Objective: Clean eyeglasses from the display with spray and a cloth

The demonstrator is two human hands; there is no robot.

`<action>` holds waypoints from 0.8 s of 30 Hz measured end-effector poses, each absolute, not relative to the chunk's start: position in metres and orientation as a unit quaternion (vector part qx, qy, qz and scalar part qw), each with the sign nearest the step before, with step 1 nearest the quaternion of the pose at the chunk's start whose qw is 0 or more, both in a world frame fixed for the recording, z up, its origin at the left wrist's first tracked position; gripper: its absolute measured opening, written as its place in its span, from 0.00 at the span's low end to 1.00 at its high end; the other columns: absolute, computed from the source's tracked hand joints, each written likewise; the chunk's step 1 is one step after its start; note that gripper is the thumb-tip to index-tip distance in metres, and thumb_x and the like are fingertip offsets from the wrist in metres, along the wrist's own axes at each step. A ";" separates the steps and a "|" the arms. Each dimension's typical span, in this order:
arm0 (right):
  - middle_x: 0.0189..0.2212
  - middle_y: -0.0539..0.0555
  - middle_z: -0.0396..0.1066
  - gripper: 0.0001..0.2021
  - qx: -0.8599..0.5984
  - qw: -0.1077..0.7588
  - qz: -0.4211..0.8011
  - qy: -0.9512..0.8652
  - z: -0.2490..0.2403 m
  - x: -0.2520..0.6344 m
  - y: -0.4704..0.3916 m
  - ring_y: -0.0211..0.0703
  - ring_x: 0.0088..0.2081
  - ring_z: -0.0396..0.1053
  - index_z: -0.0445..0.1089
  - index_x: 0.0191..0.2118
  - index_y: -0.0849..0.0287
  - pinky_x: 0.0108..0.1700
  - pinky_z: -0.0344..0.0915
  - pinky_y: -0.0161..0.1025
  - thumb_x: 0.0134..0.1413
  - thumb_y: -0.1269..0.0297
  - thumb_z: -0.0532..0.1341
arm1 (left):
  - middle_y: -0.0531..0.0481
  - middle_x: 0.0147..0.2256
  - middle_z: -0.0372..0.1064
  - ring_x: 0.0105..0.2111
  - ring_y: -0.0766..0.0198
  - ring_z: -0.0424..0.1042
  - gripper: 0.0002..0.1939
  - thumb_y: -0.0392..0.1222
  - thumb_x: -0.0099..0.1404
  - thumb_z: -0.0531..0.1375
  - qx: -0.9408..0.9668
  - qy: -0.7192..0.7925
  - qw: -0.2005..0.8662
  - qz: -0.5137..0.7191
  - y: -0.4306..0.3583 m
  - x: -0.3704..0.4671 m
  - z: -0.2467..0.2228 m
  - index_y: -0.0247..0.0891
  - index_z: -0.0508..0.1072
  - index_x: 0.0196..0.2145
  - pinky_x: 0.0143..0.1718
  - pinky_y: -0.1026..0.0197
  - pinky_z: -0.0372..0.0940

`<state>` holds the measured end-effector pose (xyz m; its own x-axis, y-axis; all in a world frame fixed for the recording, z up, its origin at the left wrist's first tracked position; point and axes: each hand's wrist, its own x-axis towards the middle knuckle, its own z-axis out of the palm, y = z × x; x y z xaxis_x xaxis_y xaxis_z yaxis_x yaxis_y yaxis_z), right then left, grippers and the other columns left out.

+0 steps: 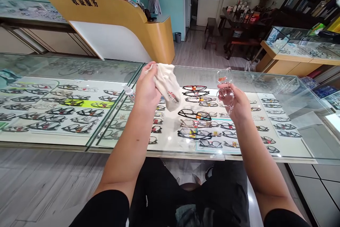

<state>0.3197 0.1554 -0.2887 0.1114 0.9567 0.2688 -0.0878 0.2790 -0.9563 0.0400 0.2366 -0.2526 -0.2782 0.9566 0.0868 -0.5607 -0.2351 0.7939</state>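
My left hand (147, 87) is closed on a cream cloth (168, 84) with red and dark print, which hangs over the glass counter. In my right hand (238, 102) is a pair of clear-framed glasses (225, 96), turned upright, with a small orange sticker on the upper lens. Between my hands, several pairs of glasses (194, 114) lie in a column on the counter. A small white bottle (129, 92) stands just left of my left wrist.
The glass display counter (183, 154) spans the view, with rows of glasses (50, 119) inside. Beyond it are a yellow cashier desk (159, 37), a grey bin (177, 37), a dark table and another display case (292, 51).
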 end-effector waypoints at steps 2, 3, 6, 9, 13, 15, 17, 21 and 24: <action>0.32 0.56 0.67 0.22 -0.417 0.610 0.434 -0.516 -0.288 0.320 0.155 0.50 0.37 0.66 0.85 0.41 0.49 0.40 0.65 0.48 0.65 0.38 0.62 | 0.53 0.38 0.75 0.44 0.65 0.77 0.07 0.37 0.71 0.67 0.264 0.330 0.477 0.771 0.242 0.031 -0.249 0.41 0.71 0.41 0.48 0.61 0.71; 0.33 0.56 0.68 0.21 -0.411 0.608 0.441 -0.516 -0.288 0.320 0.155 0.49 0.37 0.65 0.85 0.41 0.50 0.40 0.65 0.47 0.64 0.39 0.62 | 0.54 0.38 0.74 0.44 0.66 0.76 0.06 0.36 0.73 0.65 0.250 0.334 0.455 0.787 0.244 0.027 -0.248 0.40 0.71 0.41 0.48 0.62 0.70; 0.37 0.56 0.71 0.20 -0.385 0.601 0.471 -0.518 -0.286 0.320 0.153 0.47 0.37 0.65 0.85 0.39 0.50 0.41 0.65 0.47 0.64 0.41 0.64 | 0.55 0.38 0.74 0.44 0.68 0.74 0.04 0.37 0.75 0.62 0.234 0.360 0.423 0.798 0.248 0.020 -0.248 0.40 0.69 0.44 0.46 0.63 0.67; 0.40 0.57 0.72 0.25 -0.381 0.579 0.483 -0.535 -0.284 0.319 0.151 0.47 0.37 0.65 0.85 0.38 0.50 0.43 0.65 0.48 0.67 0.36 0.59 | 0.55 0.38 0.73 0.44 0.66 0.74 0.06 0.39 0.74 0.62 0.224 0.400 0.429 0.778 0.254 0.015 -0.254 0.41 0.68 0.46 0.42 0.63 0.66; 0.38 0.57 0.69 0.38 -0.392 0.541 0.480 -0.569 -0.280 0.318 0.149 0.49 0.38 0.65 0.84 0.36 0.50 0.44 0.66 0.49 0.67 0.27 0.48 | 0.54 0.40 0.72 0.46 0.66 0.74 0.12 0.33 0.70 0.64 0.210 0.447 0.424 0.759 0.270 0.010 -0.268 0.40 0.69 0.49 0.45 0.64 0.66; 0.37 0.57 0.67 0.41 -0.393 0.521 0.482 -0.584 -0.279 0.318 0.148 0.50 0.38 0.65 0.84 0.36 0.50 0.44 0.66 0.49 0.66 0.24 0.45 | 0.51 0.44 0.74 0.50 0.63 0.75 0.18 0.33 0.65 0.66 0.227 0.483 0.438 0.724 0.275 0.008 -0.275 0.40 0.69 0.51 0.51 0.62 0.67; 0.36 0.57 0.66 0.42 -0.390 0.503 0.488 -0.597 -0.277 0.318 0.147 0.50 0.37 0.65 0.84 0.35 0.51 0.44 0.65 0.49 0.65 0.23 0.44 | 0.46 0.51 0.74 0.60 0.57 0.72 0.23 0.34 0.61 0.69 0.272 0.516 0.447 0.678 0.273 0.009 -0.279 0.42 0.70 0.53 0.59 0.58 0.66; 0.34 0.57 0.66 0.45 -0.369 0.477 0.522 -0.604 -0.276 0.318 0.145 0.50 0.36 0.64 0.84 0.35 0.52 0.44 0.65 0.49 0.63 0.21 0.42 | 0.43 0.66 0.68 0.74 0.51 0.57 0.29 0.36 0.58 0.74 0.493 0.469 0.393 0.619 0.251 0.023 -0.276 0.45 0.74 0.55 0.73 0.53 0.55; 0.34 0.57 0.67 0.46 -0.364 0.451 0.543 -0.608 -0.274 0.319 0.143 0.50 0.36 0.63 0.84 0.36 0.53 0.44 0.65 0.49 0.62 0.19 0.41 | 0.41 0.71 0.64 0.75 0.43 0.56 0.39 0.42 0.52 0.80 0.664 0.383 0.375 0.521 0.225 0.040 -0.265 0.45 0.74 0.60 0.76 0.46 0.50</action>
